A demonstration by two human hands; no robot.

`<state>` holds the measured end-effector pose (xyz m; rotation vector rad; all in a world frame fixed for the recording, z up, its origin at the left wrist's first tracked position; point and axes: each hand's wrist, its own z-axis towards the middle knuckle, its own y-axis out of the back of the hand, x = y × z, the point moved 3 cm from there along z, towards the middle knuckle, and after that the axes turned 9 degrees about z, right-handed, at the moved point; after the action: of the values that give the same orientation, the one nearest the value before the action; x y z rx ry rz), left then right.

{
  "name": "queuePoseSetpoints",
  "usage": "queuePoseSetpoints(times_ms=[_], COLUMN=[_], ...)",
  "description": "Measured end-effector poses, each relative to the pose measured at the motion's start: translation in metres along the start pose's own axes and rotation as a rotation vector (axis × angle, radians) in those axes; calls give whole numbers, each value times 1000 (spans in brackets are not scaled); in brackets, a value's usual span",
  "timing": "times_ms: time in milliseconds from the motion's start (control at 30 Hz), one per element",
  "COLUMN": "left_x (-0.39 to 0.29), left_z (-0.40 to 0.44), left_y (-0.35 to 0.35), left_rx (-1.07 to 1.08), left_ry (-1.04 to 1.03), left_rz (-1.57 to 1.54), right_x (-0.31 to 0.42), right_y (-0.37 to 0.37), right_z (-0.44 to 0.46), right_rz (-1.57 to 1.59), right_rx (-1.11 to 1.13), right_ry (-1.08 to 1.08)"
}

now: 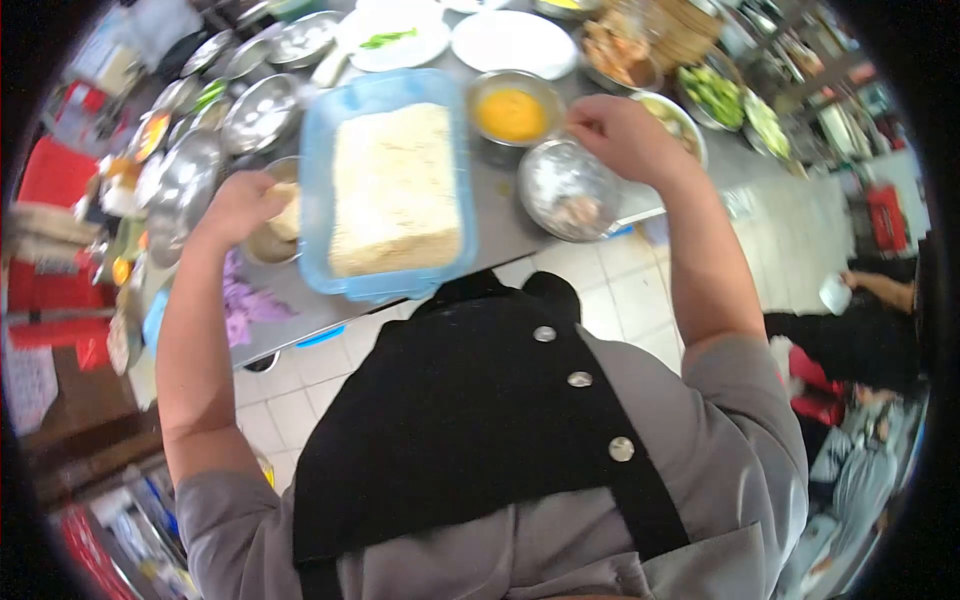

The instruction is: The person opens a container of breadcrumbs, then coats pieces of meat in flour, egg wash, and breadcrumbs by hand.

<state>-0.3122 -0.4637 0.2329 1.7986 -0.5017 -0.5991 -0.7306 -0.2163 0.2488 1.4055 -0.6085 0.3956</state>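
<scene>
My left hand is closed at a metal bowl, its fingertips against a tan crumb-coated piece. To its right stands a blue plastic tub filled with pale crumbs. A metal bowl of beaten yellow egg is beyond the tub's right side. My right hand has its fingers pinched together above the far right rim of a bowl holding white powder and pale pink pieces. Whatever the right fingertips hold is too hidden to tell.
Several metal bowls crowd the left. White plates lie at the back, one with green strips. Bowls of orange-brown food and green vegetables stand back right. Another person's arm shows at far right.
</scene>
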Motion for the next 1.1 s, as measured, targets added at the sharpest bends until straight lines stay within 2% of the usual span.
queuePoseSetpoints(times_ms=[100,200,367,567,667,867,1067,1100], left_x=[24,8,-3,-27,-41,-52,-60,-63], left_z=[23,12,7,-4,-18,-33,-42,-43], left_y=[-23,1,17,17,22,24,22,22], left_rx=[-6,-135,-244,-293,-294,-288,-305,-303], left_ry=[138,155,102,50,61,56,33,33], left_rz=[97,109,50,-22,-63,-128,-175,-167], right_x=[-17,-29,-43,-45,-48,-63,-61,-62], right_y=[-8,-21,-67,-70,-61,-38,-41,-46], right_z=[-7,-20,-39,-28,-25,-12,-6,-5], right_rz=[-145,-267,-586,-484,-286,94,117,-3], right_rx=[125,341,419,385,293,308,318,263], right_ry=[-97,-122,-144,-288,-285,-289,-327,-265])
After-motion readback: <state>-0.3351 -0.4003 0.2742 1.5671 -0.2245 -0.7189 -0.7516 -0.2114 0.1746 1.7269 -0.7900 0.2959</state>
